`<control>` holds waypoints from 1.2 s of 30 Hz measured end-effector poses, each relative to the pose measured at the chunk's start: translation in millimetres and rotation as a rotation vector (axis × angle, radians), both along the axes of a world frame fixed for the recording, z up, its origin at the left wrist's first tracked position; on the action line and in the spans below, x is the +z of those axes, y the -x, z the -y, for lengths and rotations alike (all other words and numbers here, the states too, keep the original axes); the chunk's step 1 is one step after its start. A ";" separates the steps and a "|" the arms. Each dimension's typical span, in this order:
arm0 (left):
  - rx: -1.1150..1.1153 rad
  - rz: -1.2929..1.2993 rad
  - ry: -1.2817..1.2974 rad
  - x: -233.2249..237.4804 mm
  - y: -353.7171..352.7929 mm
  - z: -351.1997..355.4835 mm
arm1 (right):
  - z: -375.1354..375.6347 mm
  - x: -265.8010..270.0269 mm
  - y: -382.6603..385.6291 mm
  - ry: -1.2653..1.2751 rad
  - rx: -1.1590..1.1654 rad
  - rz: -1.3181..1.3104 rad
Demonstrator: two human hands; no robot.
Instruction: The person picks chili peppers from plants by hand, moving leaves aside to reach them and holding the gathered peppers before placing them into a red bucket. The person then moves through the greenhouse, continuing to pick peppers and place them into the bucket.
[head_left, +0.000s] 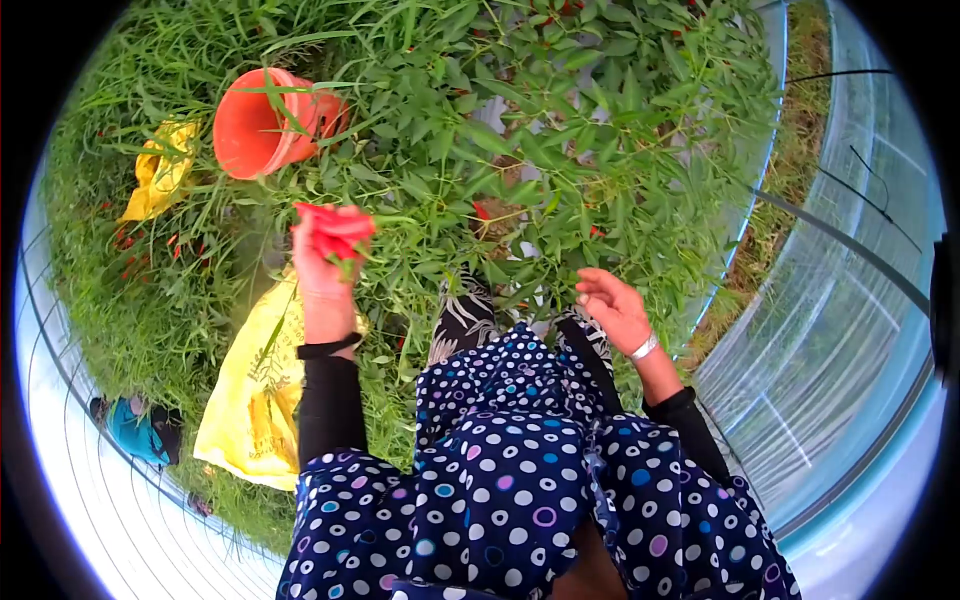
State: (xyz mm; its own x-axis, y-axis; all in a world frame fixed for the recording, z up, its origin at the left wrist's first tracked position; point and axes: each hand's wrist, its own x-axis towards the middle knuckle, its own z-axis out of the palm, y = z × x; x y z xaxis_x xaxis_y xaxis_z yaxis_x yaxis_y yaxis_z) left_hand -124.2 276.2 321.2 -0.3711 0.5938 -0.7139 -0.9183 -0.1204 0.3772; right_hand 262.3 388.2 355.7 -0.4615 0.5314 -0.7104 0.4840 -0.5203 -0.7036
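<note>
At frame centre-left, the raised left hand [322, 255] clamps red peppers [335, 225]; right hand [612, 308] hangs centre-right, fingers loosely apart, empty

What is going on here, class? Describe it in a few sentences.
A person in a dotted dress stands among green plants. The left hand is raised, closed on a bunch of red peppers. The right hand is open and empty beside the leaves. An orange bucket lies tipped in the plants ahead; a yellow bag lies below the left arm.
</note>
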 end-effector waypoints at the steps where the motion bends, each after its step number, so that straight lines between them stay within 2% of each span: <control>1: -0.043 -0.134 0.081 -4.1 44.9 5.7 | 2.6 -11.9 -12.7 -0.009 -0.050 0.007; 2: 0.073 -0.240 0.203 -1.8 78.7 0.5 | 6.8 -23.8 -25.5 -0.018 -0.099 0.011; 4: 0.069 -0.290 0.272 -23.6 165.7 10.1 | 12.0 -45.8 -47.2 0.006 -0.238 0.017; 5: 0.148 -0.326 0.274 -26.3 189.1 8.1 | 7.7 -44.1 -50.8 0.037 -0.275 0.096; 6: 0.182 -0.191 0.225 -27.6 212.4 11.8 | 3.1 -43.5 -52.3 0.070 -0.312 0.173; 8: 0.338 -0.114 0.552 -19.3 222.9 -4.4 | -4.6 -52.2 -53.6 0.065 -0.358 0.267; 9: 0.330 -0.108 0.563 -25.3 218.8 -2.9 | -8.7 -58.5 -54.0 0.055 -0.401 0.346; 11: -0.050 -0.400 0.680 -36.6 197.8 -1.4 | -14.0 -82.5 -56.7 -0.002 -0.415 0.374; 12: -0.243 -0.498 0.614 -39.4 171.9 -3.1 | -16.5 -99.3 -59.7 -0.067 -0.421 0.391; 13: -0.413 -0.563 0.581 -33.8 131.7 -10.9 | -18.9 -123.4 -64.0 -0.061 -0.425 0.396; 14: -0.536 -0.570 0.614 -25.1 85.4 -20.0 | -18.5 -150.8 -70.7 -0.183 -0.312 0.459; 15: -0.655 -0.550 0.589 -33.7 50.6 -13.0 | -19.1 -168.8 -75.8 -0.302 -0.196 0.520; 16: -0.811 -0.611 0.661 -36.7 12.5 -5.9 | -24.8 -173.2 -72.3 -0.293 -0.197 0.526; 18: -0.942 -0.615 0.720 -70.4 -49.7 42.0 | -35.6 -177.1 -52.1 -0.423 0.351 0.741; 19: -1.009 -0.760 0.604 -107.0 -73.8 91.5 | -34.1 -188.1 -49.2 -0.415 0.350 0.741; 21: -1.215 -0.717 0.765 -112.9 -117.6 128.5 | -29.3 -214.2 -49.4 -0.537 0.871 0.852; 22: -1.202 -0.697 0.745 -110.0 -132.2 135.2 | -32.5 -224.8 -45.1 -0.524 0.874 0.852; 24: -1.101 -0.642 0.718 -100.3 -149.8 139.4 | -36.6 -240.7 -34.1 -0.209 0.961 0.898; 25: -1.104 -0.635 0.732 -95.8 -151.8 137.0 | -39.8 -232.1 -24.2 -0.167 1.143 0.933; 26: -1.111 -0.691 0.704 -94.6 -150.7 131.9 | -40.5 -220.7 -14.8 -0.165 1.150 0.920; 28: -1.119 -0.756 0.686 -86.6 -144.7 106.2 | -36.9 -198.8 -0.3 -0.372 1.056 0.920; 32: -0.911 -0.832 0.504 -77.2 -131.1 31.0 | -29.3 -226.9 -3.6 -0.441 0.949 0.790; 34: -0.843 -0.887 0.448 -92.5 -126.6 4.6 | -33.9 -229.4 3.4 -0.029 0.917 0.785; 36: -0.978 -1.197 0.448 -114.3 -119.6 -16.9 | -23.1 -233.4 -7.0 -0.055 0.856 0.797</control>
